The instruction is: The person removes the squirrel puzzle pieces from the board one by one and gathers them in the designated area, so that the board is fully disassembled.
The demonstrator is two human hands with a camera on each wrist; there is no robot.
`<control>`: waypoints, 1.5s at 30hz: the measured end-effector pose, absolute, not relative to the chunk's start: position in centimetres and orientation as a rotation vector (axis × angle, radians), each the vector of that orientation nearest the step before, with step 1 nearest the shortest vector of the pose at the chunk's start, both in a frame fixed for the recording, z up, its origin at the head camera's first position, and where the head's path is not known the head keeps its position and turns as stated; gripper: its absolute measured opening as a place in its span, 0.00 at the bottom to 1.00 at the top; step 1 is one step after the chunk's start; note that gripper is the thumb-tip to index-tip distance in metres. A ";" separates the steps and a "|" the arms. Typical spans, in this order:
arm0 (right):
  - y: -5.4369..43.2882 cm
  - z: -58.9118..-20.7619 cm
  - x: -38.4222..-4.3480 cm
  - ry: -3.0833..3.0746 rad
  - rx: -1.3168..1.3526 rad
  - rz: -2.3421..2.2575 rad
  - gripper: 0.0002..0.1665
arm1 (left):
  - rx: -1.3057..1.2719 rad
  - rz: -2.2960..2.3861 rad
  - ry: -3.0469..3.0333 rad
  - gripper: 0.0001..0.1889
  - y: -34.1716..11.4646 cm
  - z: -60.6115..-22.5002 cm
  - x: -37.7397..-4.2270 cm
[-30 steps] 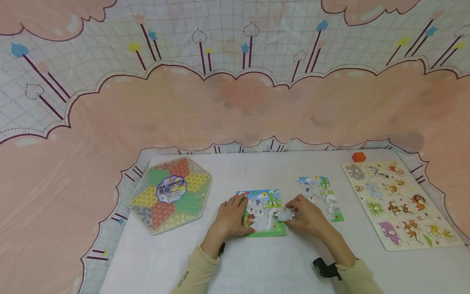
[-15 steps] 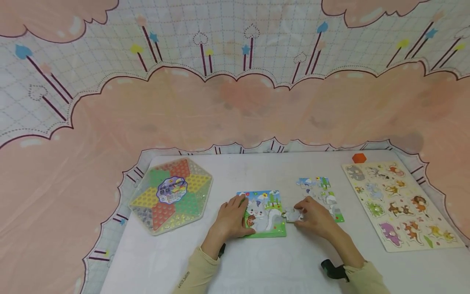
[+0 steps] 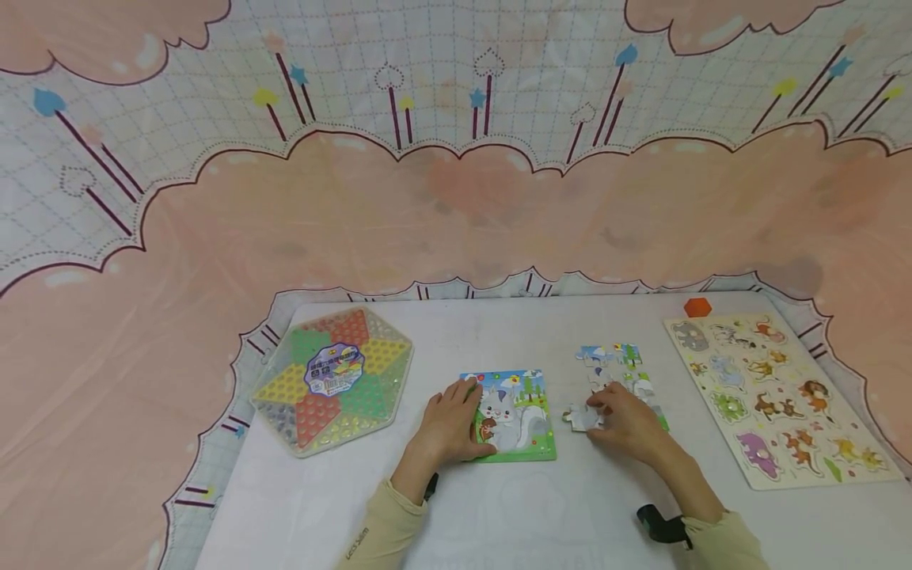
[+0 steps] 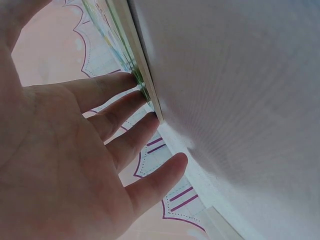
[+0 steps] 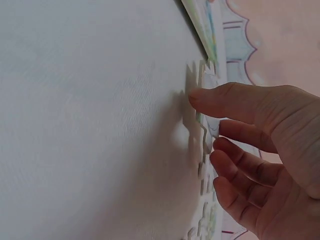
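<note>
A squirrel picture board (image 3: 523, 455) lies on the table in front of me. My left hand (image 3: 447, 423) rests at its left side with fairly straight fingers; in the left wrist view the fingertips touch the edge of the board (image 4: 148, 82). To the right of the board, my right hand (image 3: 630, 427) pinches a grey-and-white jigsaw puzzle piece (image 3: 580, 418) between thumb and fingers. The right wrist view shows the same puzzle piece (image 5: 212, 127) standing near the tabletop, with the thumb on its near side. Several jigsaw pieces (image 3: 630, 355) lie behind the right hand, which partly hides them.
At the left is a hexagonal board-game box (image 3: 366, 392) with coloured star points. A wooden animal peg puzzle (image 3: 712, 388) lies at the right, with a small orange hexagonal block (image 3: 697, 307) behind it. A patterned cloth (image 3: 427, 214) hangs beyond the white table (image 3: 499, 514).
My right hand has carried the pinched jigsaw piece rightward, from over the picture board's right edge to the table near the other pieces. The left hand stays at the board.
</note>
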State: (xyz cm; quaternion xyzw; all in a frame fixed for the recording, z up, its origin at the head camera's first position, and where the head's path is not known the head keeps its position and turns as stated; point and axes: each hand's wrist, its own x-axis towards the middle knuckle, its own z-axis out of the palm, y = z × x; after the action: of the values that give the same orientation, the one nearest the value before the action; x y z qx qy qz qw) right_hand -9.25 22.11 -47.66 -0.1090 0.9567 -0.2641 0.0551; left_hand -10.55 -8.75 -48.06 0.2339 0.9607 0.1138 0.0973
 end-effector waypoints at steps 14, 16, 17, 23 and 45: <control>24.3 -47.7 -9.0 2.926 -0.312 -0.789 0.24 | 0.696 0.354 2.845 0.51 -8.8 -48.1 -10.6; 24.6 -47.6 -9.0 2.933 -0.325 -0.796 0.24 | 0.696 0.350 2.847 0.51 -8.7 -48.1 -10.6; 24.8 -47.6 -9.1 2.936 -0.330 -0.795 0.24 | 0.696 0.351 2.847 0.51 -8.7 -48.1 -10.6; 25.5 -47.6 -9.1 2.921 -0.313 -0.786 0.25 | 0.692 0.354 2.844 0.51 -8.7 -48.2 -10.6; 27.0 -47.8 -9.2 2.860 -0.280 -0.794 0.26 | 0.702 0.351 2.848 0.51 -8.8 -48.1 -10.5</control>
State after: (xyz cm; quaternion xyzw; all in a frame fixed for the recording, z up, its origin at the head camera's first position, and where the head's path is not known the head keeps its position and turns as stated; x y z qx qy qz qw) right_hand -9.21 27.03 -47.80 -0.0937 0.9562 -0.2655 0.0801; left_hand -10.49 -8.80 -48.06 0.2367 0.9598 0.1184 0.0933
